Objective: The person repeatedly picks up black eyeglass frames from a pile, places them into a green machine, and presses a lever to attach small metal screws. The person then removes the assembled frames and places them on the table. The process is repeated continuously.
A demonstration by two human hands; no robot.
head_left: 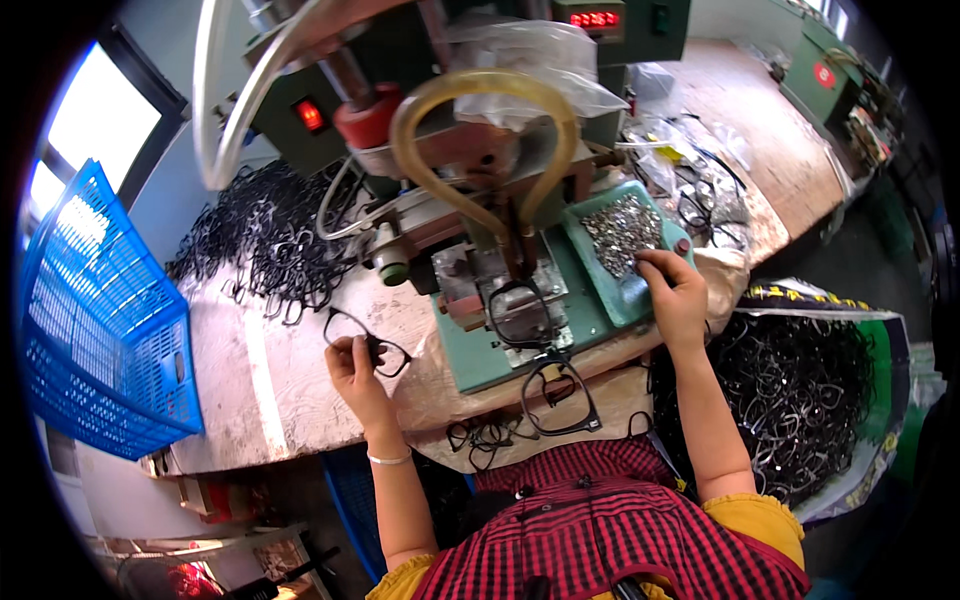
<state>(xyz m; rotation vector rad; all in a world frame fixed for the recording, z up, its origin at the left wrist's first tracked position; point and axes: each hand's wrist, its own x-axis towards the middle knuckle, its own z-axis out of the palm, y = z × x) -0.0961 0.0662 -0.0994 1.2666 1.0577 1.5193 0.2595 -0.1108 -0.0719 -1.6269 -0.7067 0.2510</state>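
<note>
My left hand [358,385] grips a black eyeglass frame [376,347] by its middle, over the table left of the machine. My right hand [681,300] is at the right side of a teal tray [622,302] of small shiny metal parts [622,232]. Its thumb and fingertips are pressed together; whatever they pinch is too small to make out. Between my hands, another black eyeglass frame [560,430] rests at the metal fixture of a bench machine [465,290], one rim on the fixture and the other hanging toward me.
Black frames [275,235] lie heaped at the back left, beside a blue plastic basket [165,370]. A large sack [895,400] full of black frames stands at my right. A yellowish hose [487,82] loops over the machine. Several dark pieces [485,437] lie at the near table edge.
</note>
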